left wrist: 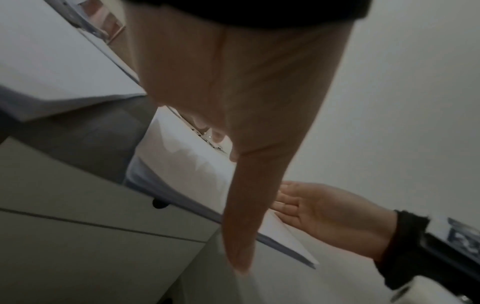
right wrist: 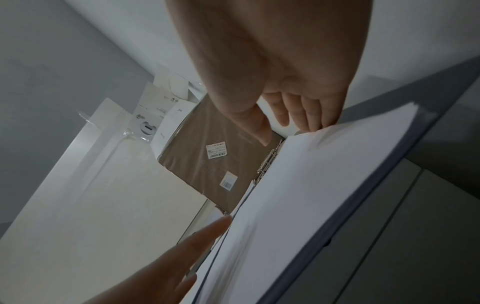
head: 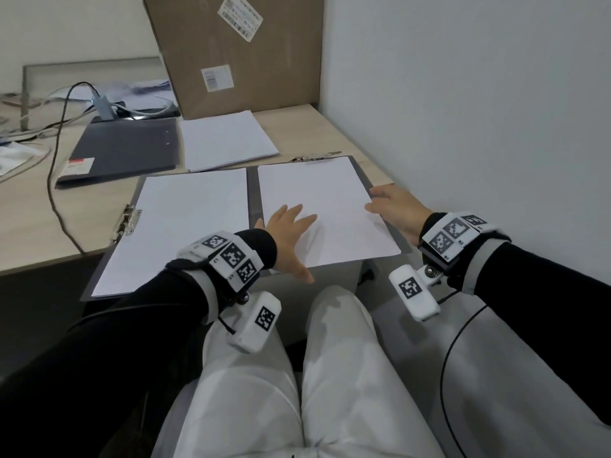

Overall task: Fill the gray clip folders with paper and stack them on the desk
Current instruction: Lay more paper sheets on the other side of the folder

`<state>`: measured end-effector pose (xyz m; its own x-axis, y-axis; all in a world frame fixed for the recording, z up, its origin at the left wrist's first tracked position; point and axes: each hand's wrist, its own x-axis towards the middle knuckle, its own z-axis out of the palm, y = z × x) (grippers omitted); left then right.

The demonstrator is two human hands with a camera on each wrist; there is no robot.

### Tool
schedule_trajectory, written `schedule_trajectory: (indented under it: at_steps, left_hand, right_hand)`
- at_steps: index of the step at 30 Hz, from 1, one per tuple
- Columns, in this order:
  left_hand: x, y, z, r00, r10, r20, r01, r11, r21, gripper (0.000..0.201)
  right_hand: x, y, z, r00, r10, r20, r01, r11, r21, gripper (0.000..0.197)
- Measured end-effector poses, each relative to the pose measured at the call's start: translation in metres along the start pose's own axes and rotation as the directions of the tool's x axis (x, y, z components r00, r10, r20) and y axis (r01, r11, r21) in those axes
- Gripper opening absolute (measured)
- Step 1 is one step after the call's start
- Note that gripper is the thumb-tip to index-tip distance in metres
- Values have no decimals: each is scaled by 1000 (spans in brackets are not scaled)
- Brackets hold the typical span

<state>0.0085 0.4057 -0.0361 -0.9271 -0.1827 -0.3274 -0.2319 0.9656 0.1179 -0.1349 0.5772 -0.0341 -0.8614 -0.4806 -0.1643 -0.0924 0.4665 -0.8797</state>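
- Two hands worked at an open folder (head: 253,193) lying flat on the desk (head: 29,223), at 12 o'clock from the person's lap; both its leaves carried white paper.
- Left hand (head: 291,239) lay on the right-leaf paper (head: 317,200) with fingers straight and spread, pressing flat, gripping nothing; the left wrist view showed its thumb (left wrist: 244,216) extended.
- Right hand (head: 396,209) sat at the 3 o'clock edge of that paper, fingers relaxed and touching the sheet's edge; the right wrist view showed the fingertips (right wrist: 309,115) against the stack's edge, nothing enclosed.
- Left-leaf paper (head: 178,226) lay untouched, with a metal clip (head: 127,219) at its 9 o'clock edge; a second clip (head: 314,157) sat at 12 o'clock of the right leaf.
- Loose paper stack (head: 224,140) lay at 12 o'clock of the open folder, just beside a closed folder (head: 122,150) at 10 o'clock.
- Cardboard box (head: 238,54) stood behind the stack, against the wall (head: 463,94).
- Cable (head: 56,153) crossed the desk at 9 o'clock.
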Motion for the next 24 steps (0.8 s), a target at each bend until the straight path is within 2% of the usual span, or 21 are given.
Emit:
schedule_trajectory:
  at_steps: [2, 8, 15, 18, 20, 24]
  left_hand:
    - [4, 0, 2, 1000, -18, -14, 19, 999, 30, 115]
    - [5, -5, 1, 999, -26, 30, 27, 999, -38, 101]
    - [4, -4, -5, 998, -26, 51, 27, 1000, -8, 101]
    - [8, -5, -23, 996, -27, 81, 31, 999, -44, 90]
    - [18, -10, -37, 998, -37, 51, 44, 991, -130, 82]
    - [47, -18, -63, 993, -78, -89, 53, 966, -252, 61]
  right_hand:
    - [1, 2, 2, 1000, 11, 14, -11, 1000, 14, 47]
    - [9, 12, 0, 999, -10, 43, 8, 1000, 27, 72]
    - [13, 12, 1, 999, -20, 42, 20, 1000, -6, 53]
    - [23, 4, -6, 997, -73, 22, 75, 992, -106, 50]
    - [35, -3, -11, 995, -96, 16, 97, 975, -200, 53]
    - [69, -17, -14, 980, -83, 179, 153, 895, -419, 70]
